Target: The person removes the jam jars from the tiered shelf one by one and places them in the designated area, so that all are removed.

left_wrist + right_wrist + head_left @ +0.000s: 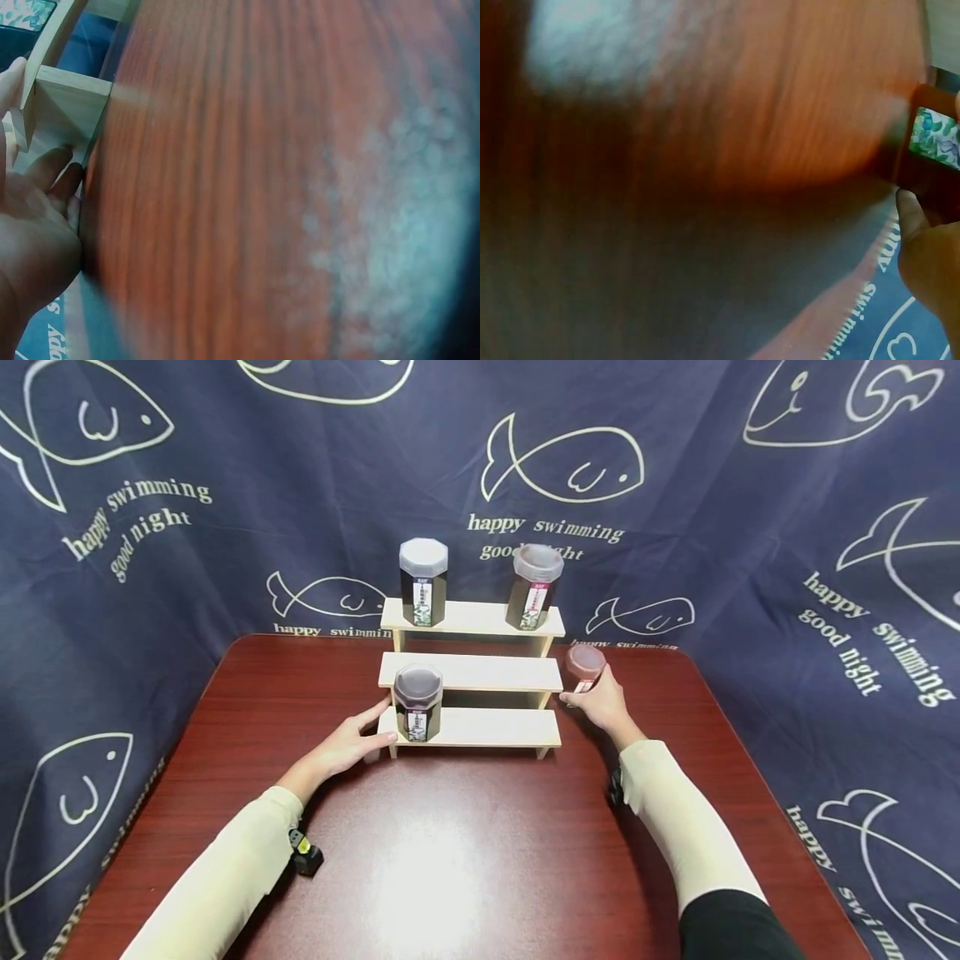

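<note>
A three-tier wooden display rack (495,727) stands on the table. My left hand (351,745) holds its left end at the lowest tier, thumb at the front edge and other fingers round the side. In the left wrist view, the fingers (52,169) bend against the wooden end piece (71,105). Beside the rack's right end, my right hand (603,702) grips an octagonal jar (585,662) with a reddish translucent lid. The right wrist view shows its dark red-brown side and floral label (936,136), with a finger near the base.
On the lowest tier, at the left, sits a jar with a greyish-purple lid (418,687). The top tier bears a white-lidded jar (423,560) on the left and a pinkish-lidded jar (537,564) on the right. Dark blue fish-print cloth (315,485) hangs behind the reddish-brown table (525,827).
</note>
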`<state>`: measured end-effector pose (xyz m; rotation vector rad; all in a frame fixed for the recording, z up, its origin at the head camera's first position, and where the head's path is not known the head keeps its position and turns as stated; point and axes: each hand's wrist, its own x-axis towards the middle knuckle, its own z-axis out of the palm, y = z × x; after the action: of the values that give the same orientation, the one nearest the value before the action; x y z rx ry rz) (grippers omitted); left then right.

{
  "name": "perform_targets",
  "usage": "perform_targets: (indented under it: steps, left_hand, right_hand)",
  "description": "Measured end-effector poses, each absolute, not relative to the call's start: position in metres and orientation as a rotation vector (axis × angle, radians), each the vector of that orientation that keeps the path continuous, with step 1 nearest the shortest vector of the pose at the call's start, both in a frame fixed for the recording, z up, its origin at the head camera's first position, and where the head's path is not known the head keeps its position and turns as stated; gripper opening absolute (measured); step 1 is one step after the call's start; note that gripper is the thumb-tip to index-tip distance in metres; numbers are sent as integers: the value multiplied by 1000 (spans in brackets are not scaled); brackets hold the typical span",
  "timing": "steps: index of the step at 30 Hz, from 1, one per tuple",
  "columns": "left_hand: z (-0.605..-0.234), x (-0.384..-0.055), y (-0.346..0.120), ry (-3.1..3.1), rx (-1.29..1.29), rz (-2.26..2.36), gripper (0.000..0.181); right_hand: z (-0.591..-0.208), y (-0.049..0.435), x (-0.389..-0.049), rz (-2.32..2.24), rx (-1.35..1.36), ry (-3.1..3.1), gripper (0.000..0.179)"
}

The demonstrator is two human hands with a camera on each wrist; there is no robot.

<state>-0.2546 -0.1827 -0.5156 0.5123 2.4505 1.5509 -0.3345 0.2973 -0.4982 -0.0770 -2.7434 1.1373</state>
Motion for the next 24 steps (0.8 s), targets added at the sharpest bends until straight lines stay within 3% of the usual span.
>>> perform_targets:
  steps: [17,24]
  left_hand:
    - [-516,-253,-184,2426,510,1564,76]
    - [-511,-254,-183,2453,480,1520,77]
  right_hand:
    - [-510,294,-331,1172,-125,-2724,96]
    - [-500,290,-319,1396,-197,-2664,110]
